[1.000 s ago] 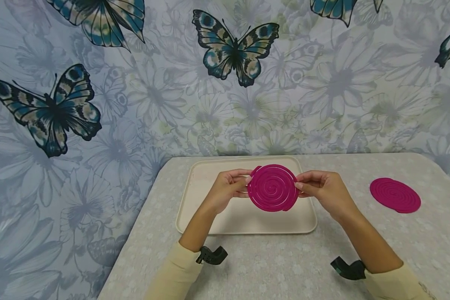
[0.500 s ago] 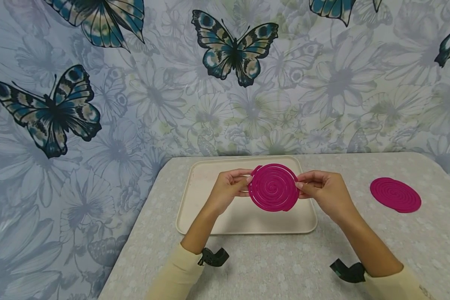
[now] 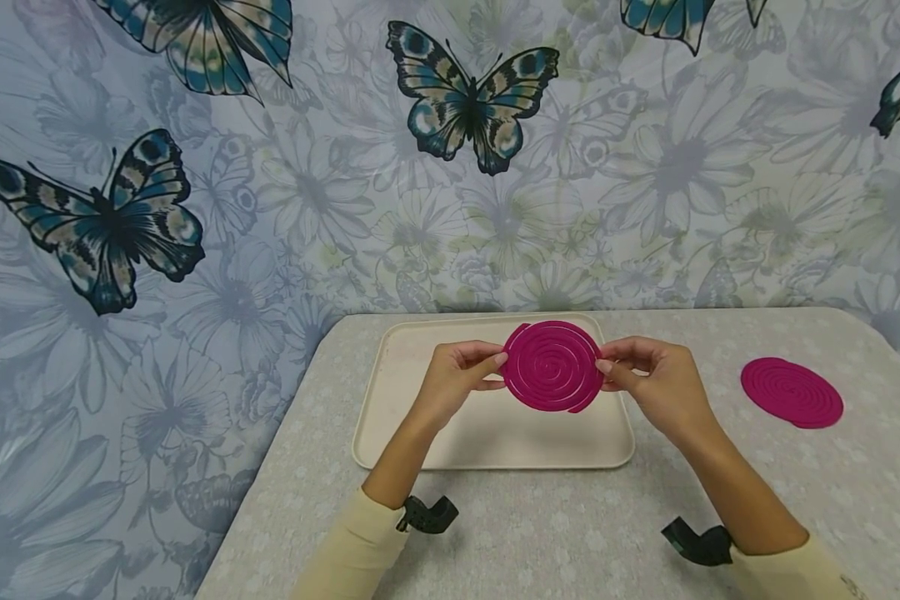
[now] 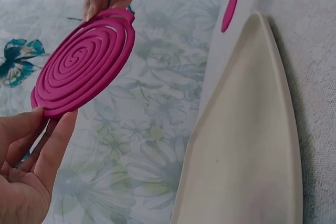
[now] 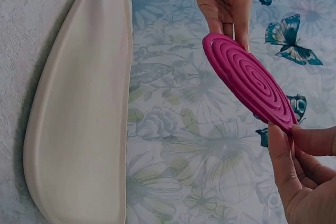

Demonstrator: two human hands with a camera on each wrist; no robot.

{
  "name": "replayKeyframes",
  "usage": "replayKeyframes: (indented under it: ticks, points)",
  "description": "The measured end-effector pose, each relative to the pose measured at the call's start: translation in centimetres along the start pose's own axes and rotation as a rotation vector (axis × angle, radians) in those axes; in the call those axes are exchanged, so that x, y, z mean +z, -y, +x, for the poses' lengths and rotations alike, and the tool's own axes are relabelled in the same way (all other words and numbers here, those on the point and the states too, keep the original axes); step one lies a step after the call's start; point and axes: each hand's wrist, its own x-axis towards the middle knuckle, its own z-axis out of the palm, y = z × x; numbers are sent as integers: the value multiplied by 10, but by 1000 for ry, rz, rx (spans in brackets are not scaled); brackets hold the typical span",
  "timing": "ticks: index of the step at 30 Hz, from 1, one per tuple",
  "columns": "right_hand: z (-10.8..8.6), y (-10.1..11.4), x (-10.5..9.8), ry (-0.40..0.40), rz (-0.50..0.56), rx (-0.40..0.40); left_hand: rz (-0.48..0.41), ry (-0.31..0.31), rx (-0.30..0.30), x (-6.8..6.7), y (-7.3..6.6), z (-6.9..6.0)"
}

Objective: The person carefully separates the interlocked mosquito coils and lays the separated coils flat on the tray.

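A round magenta mat with spiral slits (image 3: pixel 552 367), which looks like a trivet or coaster, is held up above the tray between both hands. My left hand (image 3: pixel 453 379) pinches its left edge between thumb and fingers. At the opposite edge, my right hand (image 3: pixel 656 383) pinches the mat the same way. Both wrist views show the mat (image 4: pixel 84 64) tilted, its spiral face visible and small tabs at its rim. Beneath it lies a cream rectangular tray (image 3: pixel 420 433), with nothing seen on its visible surface.
A second magenta spiral mat (image 3: pixel 791 392) lies flat on the table to the right of the tray. The table (image 3: pixel 555 533) has a pale grey patterned cover. Behind it rises a wall (image 3: pixel 307 200) printed with flowers and butterflies.
The held mat has risen slightly and tipped back a little, shifting slightly right. Both hands keep their pinch on its edges. The tray and second mat stay in place.
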Motion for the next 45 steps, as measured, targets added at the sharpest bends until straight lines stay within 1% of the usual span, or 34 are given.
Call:
replayKeyframes:
  ticks: [3, 6, 11, 16, 21, 27, 37, 41, 45]
  points:
    - [0, -1, 0, -4, 14, 2, -1, -31, 4, 2, 1, 0]
    - [0, -2, 1, -18, 8, -10, -2, -47, 6, 3, 3, 1]
    - [1, -3, 1, -42, -24, -49, -11, -44, -7, 5, 5, 1]
    - [2, -3, 1, -37, -15, -60, -6, -46, -12, 5, 3, 1]
    - [3, -4, 0, -33, -6, -53, -4, -44, -15, 5, 3, 1]
    - [4, -5, -1, -33, -7, -50, -26, -31, -24, 5, 5, 2]
    - [2, -2, -1, -70, -23, -14, -37, -28, -11, 7, 6, 2]
    - [1, -2, 1, -87, -63, -45, -33, -25, -20, 6, 6, 2]
    - [1, -2, 2, -86, -76, -91, -31, -28, -35, 5, 5, 2]
